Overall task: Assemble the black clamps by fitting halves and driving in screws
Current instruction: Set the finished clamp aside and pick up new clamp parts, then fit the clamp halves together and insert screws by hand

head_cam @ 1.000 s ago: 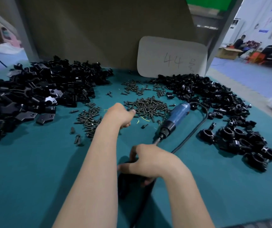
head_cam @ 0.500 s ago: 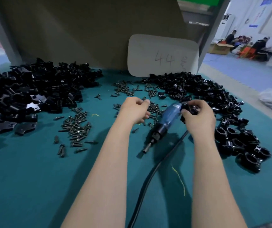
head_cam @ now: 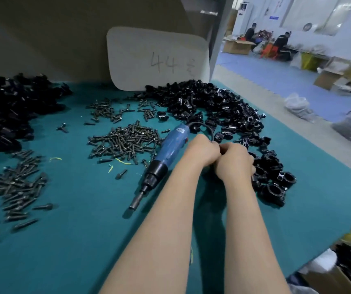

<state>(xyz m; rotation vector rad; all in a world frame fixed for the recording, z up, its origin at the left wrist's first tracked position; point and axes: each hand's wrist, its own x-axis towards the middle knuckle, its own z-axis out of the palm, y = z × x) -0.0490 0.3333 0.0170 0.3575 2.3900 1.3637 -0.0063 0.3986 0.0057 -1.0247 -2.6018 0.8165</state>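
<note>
Now the left hand (head_cam: 202, 151) and the right hand (head_cam: 236, 162) meet knuckle to knuckle, just right of the screwdriver (head_cam: 170, 153), which lies on the mat (head_cam: 74, 240) with its bit toward the person. Both hands' fingers curl under, out of sight; I cannot tell whether they grip anything. Clamps (head_cam: 274, 187) sit against the right hand's outer side. Halves (head_cam: 208, 105) are heaped beyond, and screws (head_cam: 125, 141) lie left of the screwdriver.

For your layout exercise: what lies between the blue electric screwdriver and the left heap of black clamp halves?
Head view: heaps of dark metal screws lie between the blue electric screwdriver and the black clamp halves.
</note>
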